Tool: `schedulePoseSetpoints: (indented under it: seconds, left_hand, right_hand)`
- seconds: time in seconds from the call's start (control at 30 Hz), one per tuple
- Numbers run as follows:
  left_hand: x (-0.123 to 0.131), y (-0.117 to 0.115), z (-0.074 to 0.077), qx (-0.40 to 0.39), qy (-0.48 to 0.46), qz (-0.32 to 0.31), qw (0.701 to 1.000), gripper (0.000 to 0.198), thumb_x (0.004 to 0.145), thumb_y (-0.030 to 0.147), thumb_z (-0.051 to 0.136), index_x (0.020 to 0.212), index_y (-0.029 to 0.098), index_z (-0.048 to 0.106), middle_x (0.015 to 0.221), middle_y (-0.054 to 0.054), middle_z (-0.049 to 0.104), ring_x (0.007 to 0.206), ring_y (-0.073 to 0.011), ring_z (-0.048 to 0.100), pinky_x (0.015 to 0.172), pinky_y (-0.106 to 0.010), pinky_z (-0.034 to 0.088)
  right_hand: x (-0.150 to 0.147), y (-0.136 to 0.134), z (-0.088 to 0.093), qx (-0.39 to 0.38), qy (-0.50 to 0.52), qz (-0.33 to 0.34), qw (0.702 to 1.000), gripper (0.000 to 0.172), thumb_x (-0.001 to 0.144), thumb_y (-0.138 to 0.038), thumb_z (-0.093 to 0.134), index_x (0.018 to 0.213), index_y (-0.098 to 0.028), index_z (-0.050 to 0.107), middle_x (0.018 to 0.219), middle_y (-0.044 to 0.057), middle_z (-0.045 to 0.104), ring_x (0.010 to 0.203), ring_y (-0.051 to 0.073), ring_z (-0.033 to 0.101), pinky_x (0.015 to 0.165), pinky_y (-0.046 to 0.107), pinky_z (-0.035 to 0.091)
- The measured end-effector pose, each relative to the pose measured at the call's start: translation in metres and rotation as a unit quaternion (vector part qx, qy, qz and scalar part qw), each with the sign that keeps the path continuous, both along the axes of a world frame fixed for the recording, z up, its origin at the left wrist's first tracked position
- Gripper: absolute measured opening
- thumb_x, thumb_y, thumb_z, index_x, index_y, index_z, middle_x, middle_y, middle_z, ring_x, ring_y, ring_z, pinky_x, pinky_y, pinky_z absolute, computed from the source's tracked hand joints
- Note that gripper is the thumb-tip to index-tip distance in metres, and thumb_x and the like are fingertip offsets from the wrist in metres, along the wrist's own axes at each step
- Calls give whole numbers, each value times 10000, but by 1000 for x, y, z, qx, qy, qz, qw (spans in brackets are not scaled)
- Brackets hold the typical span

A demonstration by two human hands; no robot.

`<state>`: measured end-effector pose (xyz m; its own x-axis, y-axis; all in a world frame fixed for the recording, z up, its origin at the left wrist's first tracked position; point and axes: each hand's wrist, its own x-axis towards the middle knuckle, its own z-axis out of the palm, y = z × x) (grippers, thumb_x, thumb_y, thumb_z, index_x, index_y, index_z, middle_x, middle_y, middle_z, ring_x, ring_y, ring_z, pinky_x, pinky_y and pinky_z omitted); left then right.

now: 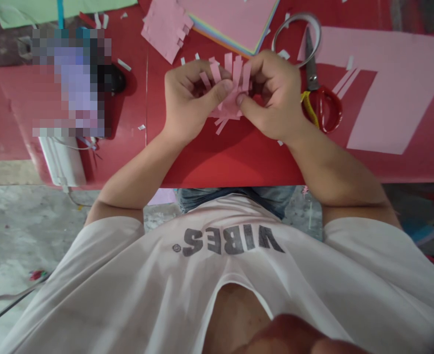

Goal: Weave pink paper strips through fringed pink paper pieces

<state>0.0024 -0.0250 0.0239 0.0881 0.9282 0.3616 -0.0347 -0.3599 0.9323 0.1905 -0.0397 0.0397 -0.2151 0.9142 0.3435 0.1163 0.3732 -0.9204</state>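
Between my two hands is a piece of pink paper cut into strips (232,101), its narrow strips fanning upward and a few pointing down. My left hand (197,101) pinches its left part, the thumb lying on the front. On the other side, my right hand (274,93) grips the paper near its lower right, thumb in front and fingers curled behind. Both thumbs are close together but apart. Some fingertips are hidden behind the strips.
Scissors with red and yellow handles (322,105) and a tape roll (317,42) lie right of my right hand. Beyond are cut pink paper (409,64), a colored paper stack (235,19) and a notched pink piece (165,29). A white power strip (64,160) is at left.
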Motion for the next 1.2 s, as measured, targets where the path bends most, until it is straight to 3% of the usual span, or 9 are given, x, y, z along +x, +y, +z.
schedulePoseSetpoints:
  seconds: [0.1,0.2,0.33,0.53,0.77,1.0,1.2]
  left_hand:
    - [1,0,0,4,-7,12,1000,74,854,360,845,791,384,815,691,14,689,583,-174,564,547,-378,365]
    - [0,1,-1,5,2,14,1000,80,853,396,855,791,373,810,680,15,668,577,-159,536,546,-361,352]
    - [0,1,0,-2,-1,-3,1000,92,879,404,831,807,353,808,652,12,620,559,-146,499,543,-348,315]
    - [4,-1,6,-24,-18,26,999,145,856,366,825,714,390,806,603,5,603,520,-166,461,531,-364,293]
    - [4,-1,7,-22,-39,15,999,165,874,260,816,741,356,820,624,7,621,546,-153,482,554,-343,301]
    - [2,-1,3,-17,-37,-5,999,134,903,319,842,775,286,816,651,-3,625,573,-133,493,558,-322,326]
    - [1,1,-2,-9,-50,-9,999,131,914,282,825,783,278,819,632,6,620,536,-125,493,522,-324,310]
  right_hand:
    - [0,0,0,3,-10,-10,1000,323,827,-478,861,812,-305,589,767,10,547,640,193,429,555,385,426]
    - [-2,0,-2,2,-4,-13,1000,319,817,-487,857,837,-315,590,767,9,548,637,195,420,560,386,409]
    - [-3,2,-3,4,25,-1,1000,289,805,-390,845,959,-336,607,824,6,576,667,199,452,577,383,399]
    - [-1,1,2,24,21,5,999,143,793,-214,728,836,-288,614,801,8,526,671,187,429,599,364,354]
    - [-1,1,-1,0,4,-5,1000,186,786,-283,773,812,-296,589,785,3,544,656,185,429,577,361,333]
    - [-1,0,1,18,21,2,1000,120,804,-241,733,810,-291,625,770,3,556,652,181,463,556,342,352]
    - [-4,-1,-6,-42,38,30,998,308,752,-383,890,863,-298,615,789,-14,622,594,166,533,481,337,364]
